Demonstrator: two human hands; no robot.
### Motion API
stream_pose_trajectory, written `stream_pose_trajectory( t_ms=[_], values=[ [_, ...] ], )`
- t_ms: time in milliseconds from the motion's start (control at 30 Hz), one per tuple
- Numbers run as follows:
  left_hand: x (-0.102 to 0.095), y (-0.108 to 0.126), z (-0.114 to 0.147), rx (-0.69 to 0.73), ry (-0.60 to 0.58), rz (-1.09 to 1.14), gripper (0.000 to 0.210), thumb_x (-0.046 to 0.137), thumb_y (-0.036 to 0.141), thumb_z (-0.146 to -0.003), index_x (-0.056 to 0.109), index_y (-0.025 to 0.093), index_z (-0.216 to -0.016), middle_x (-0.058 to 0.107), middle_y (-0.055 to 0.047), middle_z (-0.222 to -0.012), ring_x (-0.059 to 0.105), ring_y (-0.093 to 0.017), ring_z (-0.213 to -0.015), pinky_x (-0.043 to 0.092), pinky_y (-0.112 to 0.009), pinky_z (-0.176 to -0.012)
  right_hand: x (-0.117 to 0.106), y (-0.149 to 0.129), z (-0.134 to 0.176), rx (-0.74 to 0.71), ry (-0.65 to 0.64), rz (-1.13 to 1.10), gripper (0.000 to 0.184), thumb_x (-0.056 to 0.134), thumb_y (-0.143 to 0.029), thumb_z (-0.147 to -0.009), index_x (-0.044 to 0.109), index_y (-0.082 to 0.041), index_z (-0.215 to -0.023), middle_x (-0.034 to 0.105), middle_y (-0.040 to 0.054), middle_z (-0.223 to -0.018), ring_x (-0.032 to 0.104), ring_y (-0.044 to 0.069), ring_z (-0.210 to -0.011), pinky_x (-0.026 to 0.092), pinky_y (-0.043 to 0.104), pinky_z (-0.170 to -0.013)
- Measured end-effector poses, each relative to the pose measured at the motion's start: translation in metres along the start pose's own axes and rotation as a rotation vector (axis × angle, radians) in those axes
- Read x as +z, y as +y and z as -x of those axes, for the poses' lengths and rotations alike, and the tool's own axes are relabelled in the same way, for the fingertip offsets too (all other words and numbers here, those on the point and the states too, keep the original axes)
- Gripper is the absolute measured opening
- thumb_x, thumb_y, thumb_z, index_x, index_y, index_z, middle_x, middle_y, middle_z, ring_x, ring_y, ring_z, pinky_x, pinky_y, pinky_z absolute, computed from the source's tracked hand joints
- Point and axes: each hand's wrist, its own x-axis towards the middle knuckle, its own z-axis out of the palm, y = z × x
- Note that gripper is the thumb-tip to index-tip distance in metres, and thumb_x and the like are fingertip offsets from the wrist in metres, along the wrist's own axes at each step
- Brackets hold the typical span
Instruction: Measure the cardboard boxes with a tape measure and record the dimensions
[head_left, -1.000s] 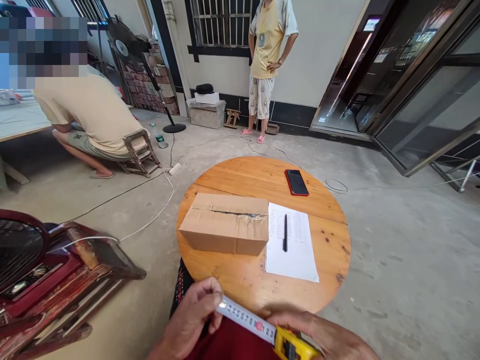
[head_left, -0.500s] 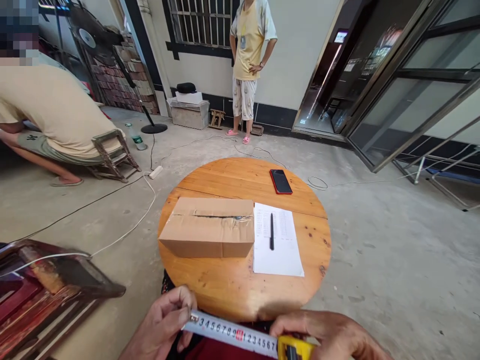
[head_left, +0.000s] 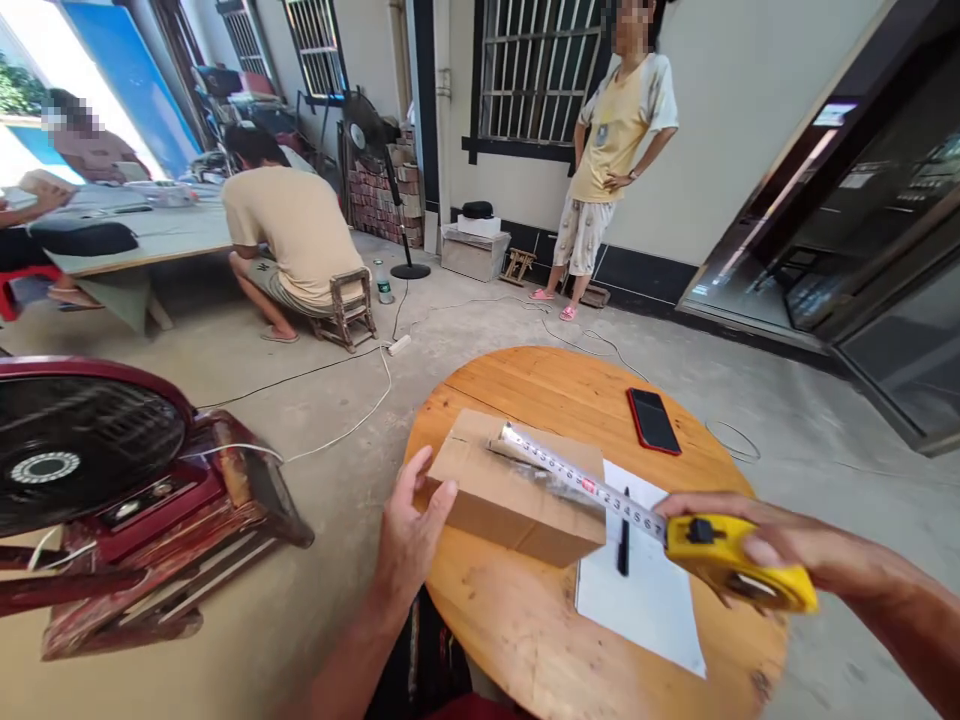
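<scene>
Left hand [head_left: 411, 530], fingers parted and empty, is beside one box [head_left: 510, 522]; right hand [head_left: 814, 550] grips one tape [head_left: 724, 562]; bare table [head_left: 517, 615] reaches the near edge.

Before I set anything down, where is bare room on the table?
The table is bare behind the box, left of the phone, and in front of the box, left of the paper. Crowded: the box's right end, with paper, pen and the tape blade crossing above.

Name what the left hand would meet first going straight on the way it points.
Probably the left end of the cardboard box; whether the left hand already touches it is unclear.
</scene>
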Motion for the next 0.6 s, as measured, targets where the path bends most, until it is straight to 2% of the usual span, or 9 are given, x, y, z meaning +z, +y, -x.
stream_pose_trajectory(
  t_ms=[33, 67, 200, 333, 467, 600],
  values=[
    [0.005, -0.002, -0.003, -0.030, -0.032, 0.045, 0.062, 0.065, 0.050, -0.081, 0.055, 0.018, -0.133, 0.065, -0.012, -0.123, 0.062, -0.027, -0.110, 0.051, -0.038, -0.093, -0.001, -0.012, -0.018, 0.140, -0.217, -0.039, 0.062, 0.062, -0.055, -0.067, 0.072, -0.017, -0.115, 0.074, 0.0144, -0.088, 0.068, 0.023, -0.059, 0.050, 0.032, -0.048],
    [0.010, -0.005, -0.005, -0.056, -0.062, 0.090, 0.063, 0.064, 0.049, -0.081, 0.054, 0.017, -0.134, 0.066, -0.013, -0.121, 0.063, -0.028, -0.110, 0.051, -0.038, -0.092, 0.000, -0.024, -0.037, 0.223, -0.375, -0.046, 0.067, 0.067, -0.052, -0.062, 0.070, -0.015, -0.117, 0.074, 0.0148, -0.091, 0.070, 0.025, -0.064, 0.052, 0.033, -0.052],
    [0.017, -0.010, -0.005, -0.091, -0.116, 0.206, 0.062, 0.064, 0.048, -0.083, 0.056, 0.015, -0.135, 0.069, -0.012, -0.119, 0.063, -0.029, -0.112, 0.052, -0.038, -0.094, 0.007, -0.060, -0.097, 0.260, -0.465, -0.020, 0.066, 0.069, -0.048, -0.061, 0.069, -0.011, -0.115, 0.074, 0.0130, -0.089, 0.069, 0.023, -0.055, 0.047, 0.027, -0.039],
    [0.015, -0.007, -0.004, -0.115, -0.130, 0.228, 0.064, 0.064, 0.047, -0.082, 0.054, 0.014, -0.137, 0.068, -0.013, -0.124, 0.061, -0.030, -0.118, 0.050, -0.039, -0.097, 0.014, -0.062, -0.134, 0.274, -0.610, 0.006, 0.064, 0.068, -0.047, -0.066, 0.063, -0.010, -0.118, 0.073, 0.0126, -0.095, 0.070, 0.021, -0.054, 0.048, 0.023, -0.034],
    [0.015, -0.005, -0.003, -0.149, -0.142, 0.237, 0.068, 0.063, 0.047, -0.083, 0.050, 0.013, -0.140, 0.065, -0.013, -0.128, 0.059, -0.030, -0.120, 0.049, -0.037, -0.098, 0.014, -0.059, -0.152, 0.267, -0.761, 0.018, 0.055, 0.068, -0.044, -0.073, 0.060, -0.013, -0.117, 0.070, 0.0100, -0.096, 0.071, 0.018, -0.056, 0.052, 0.021, -0.035],
    [0.017, -0.006, -0.002, -0.150, -0.125, 0.189, 0.068, 0.061, 0.050, -0.084, 0.050, 0.014, -0.140, 0.067, -0.012, -0.126, 0.062, -0.028, -0.117, 0.049, -0.034, -0.096, 0.011, -0.062, -0.151, 0.249, -0.825, 0.040, 0.049, 0.064, -0.043, -0.078, 0.057, -0.014, -0.117, 0.067, 0.0079, -0.092, 0.070, 0.017, -0.054, 0.053, 0.020, -0.036]
  ],
)
